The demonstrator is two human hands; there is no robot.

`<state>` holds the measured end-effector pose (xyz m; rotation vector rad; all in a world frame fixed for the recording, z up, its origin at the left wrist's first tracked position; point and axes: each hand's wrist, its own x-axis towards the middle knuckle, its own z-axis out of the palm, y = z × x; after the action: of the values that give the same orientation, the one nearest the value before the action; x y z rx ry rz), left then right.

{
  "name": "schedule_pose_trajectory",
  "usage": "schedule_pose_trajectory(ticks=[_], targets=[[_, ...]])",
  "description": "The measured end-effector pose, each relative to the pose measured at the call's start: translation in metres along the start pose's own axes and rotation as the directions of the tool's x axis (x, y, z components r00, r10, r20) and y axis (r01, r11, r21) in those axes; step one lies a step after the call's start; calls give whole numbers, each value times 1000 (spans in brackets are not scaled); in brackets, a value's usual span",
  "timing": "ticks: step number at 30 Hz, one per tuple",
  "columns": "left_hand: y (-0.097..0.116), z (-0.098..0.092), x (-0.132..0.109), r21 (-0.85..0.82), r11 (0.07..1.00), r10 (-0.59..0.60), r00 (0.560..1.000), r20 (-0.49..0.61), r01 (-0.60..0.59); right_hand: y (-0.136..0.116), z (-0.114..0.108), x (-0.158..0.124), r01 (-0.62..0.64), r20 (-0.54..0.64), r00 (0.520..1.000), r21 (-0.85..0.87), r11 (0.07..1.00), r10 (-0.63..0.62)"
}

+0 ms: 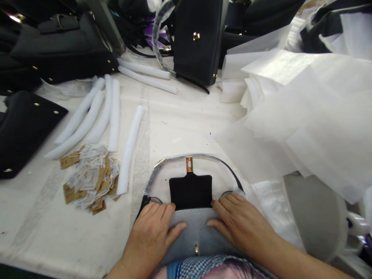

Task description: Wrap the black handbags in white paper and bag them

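A handbag lies close against my body, its grey-blue panel [195, 223] toward me. Its black flap tab [190, 192] points away, tipped with a gold-coloured clasp plate [189, 164]. Beyond the bag's edge arches the handle [200, 156], partly wrapped in clear film. My left hand [154, 228] grips the top edge left of the tab, fingers over the rim and thumb on the grey-blue panel. To the right of the tab, my right hand [238, 219] holds the same edge in a like way. Both sets of fingertips are partly hidden behind the edge. Low on the panel sits a small metal piece [197, 250].
White foam tubes [130, 151] and a heap of brown tags in clear bags [93, 178] lie on the left. Black handbags [197, 42] stand at the back; another black bag [26, 131] is at far left. White sheets [308, 104] pile up on the right.
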<state>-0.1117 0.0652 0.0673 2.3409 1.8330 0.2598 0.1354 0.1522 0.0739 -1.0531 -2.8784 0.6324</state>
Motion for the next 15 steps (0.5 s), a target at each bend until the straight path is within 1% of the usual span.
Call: schedule_pose_trajectory(ticks=[2,4,6,8,9,11,12,13,15], targets=[[-2,3,0,-15,1000,14,1000,-6,-14,2,2,4,15,11,1000,-45,999,-15],[-4,4,0,-23,1000,13,1000,8,-13,3,4,7,17,66,998,-54,998,-14],[-4,6,-1,-15,1000,-5,999,37,6,4,5,10,-9,110,994,-53,999,15],[0,8,-1,-7,1000,-29,998,54,29,3,7,11,-41,105,993,-56,998,46],[2,8,-1,-7,999,-38,998,45,38,2,8,11,-54,92,994,-58,997,59],[10,9,-1,-13,999,-49,999,-13,49,0,10,11,-70,64,995,-62,996,74],[15,9,-1,-21,999,-47,997,-68,45,0,11,11,-68,53,996,-66,995,72],[20,8,-1,-34,999,-25,992,-128,20,0,12,10,-57,40,997,-71,996,60],[29,9,-4,-69,995,61,975,-216,-77,1,16,8,-17,-18,1000,-80,997,16]])
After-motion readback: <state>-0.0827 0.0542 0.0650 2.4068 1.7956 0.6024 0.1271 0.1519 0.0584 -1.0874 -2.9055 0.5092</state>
